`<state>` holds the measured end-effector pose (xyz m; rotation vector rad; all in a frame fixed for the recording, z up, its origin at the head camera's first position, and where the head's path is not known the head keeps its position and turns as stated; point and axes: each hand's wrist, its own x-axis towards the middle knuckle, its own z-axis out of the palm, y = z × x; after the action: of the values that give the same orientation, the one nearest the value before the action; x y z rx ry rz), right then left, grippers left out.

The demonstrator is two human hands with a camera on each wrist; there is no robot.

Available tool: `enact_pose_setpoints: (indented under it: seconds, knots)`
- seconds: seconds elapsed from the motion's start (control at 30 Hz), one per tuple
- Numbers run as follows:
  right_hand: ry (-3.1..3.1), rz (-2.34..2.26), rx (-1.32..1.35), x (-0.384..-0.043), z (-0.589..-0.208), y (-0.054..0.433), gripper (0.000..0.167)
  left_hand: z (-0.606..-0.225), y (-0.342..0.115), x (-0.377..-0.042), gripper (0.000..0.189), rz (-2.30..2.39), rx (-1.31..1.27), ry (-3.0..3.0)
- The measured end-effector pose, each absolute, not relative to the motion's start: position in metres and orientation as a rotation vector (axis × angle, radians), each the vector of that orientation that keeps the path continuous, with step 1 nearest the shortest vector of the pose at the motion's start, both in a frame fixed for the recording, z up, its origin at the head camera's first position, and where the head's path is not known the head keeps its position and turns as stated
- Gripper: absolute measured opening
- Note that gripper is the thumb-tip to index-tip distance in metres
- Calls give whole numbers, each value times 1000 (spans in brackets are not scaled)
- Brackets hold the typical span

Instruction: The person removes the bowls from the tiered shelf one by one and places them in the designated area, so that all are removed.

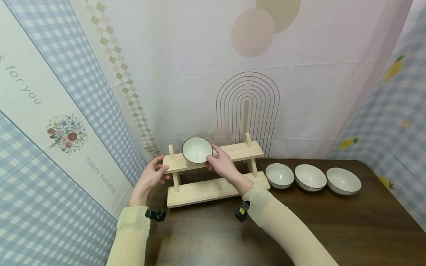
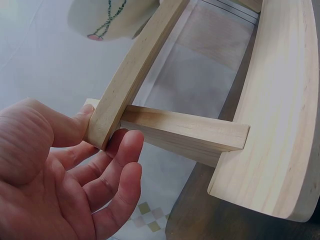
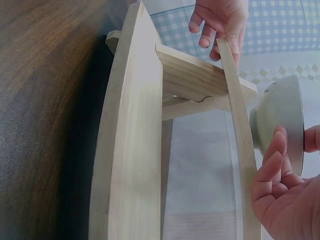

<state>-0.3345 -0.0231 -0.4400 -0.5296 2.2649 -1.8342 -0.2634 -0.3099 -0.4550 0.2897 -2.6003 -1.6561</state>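
Note:
A two-tier wooden shelf (image 1: 203,192) stands on the dark table. My left hand (image 1: 154,174) grips the left end of its upper board (image 2: 130,75), thumb on top and fingertips underneath. Near that end, a white bowl (image 1: 197,149) with a dark rim sits at the upper board, its inside facing up and toward me. My right hand (image 1: 222,162) pinches the right side of the bowl, thumb at the rim and fingers on the outer wall. In the right wrist view, the foot of the bowl (image 3: 280,115) is right at the upper board.
Three more bowls stand in a row right of the shelf: a near one (image 1: 280,176), a middle one (image 1: 310,177) and a far right one (image 1: 343,181). Upright pegs (image 1: 171,152) rise at the shelf's back. A patterned cloth (image 1: 186,92) hangs behind, with checked cloth at both sides.

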Motion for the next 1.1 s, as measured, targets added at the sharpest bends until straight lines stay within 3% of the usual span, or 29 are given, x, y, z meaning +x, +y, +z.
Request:
enact_pose_setpoints:
  seconds: [1.1]
  knots:
    - [2151,-2003,-500,-334,-465,-13,70,-456,-308,-263,65,-1647,286,-2602]
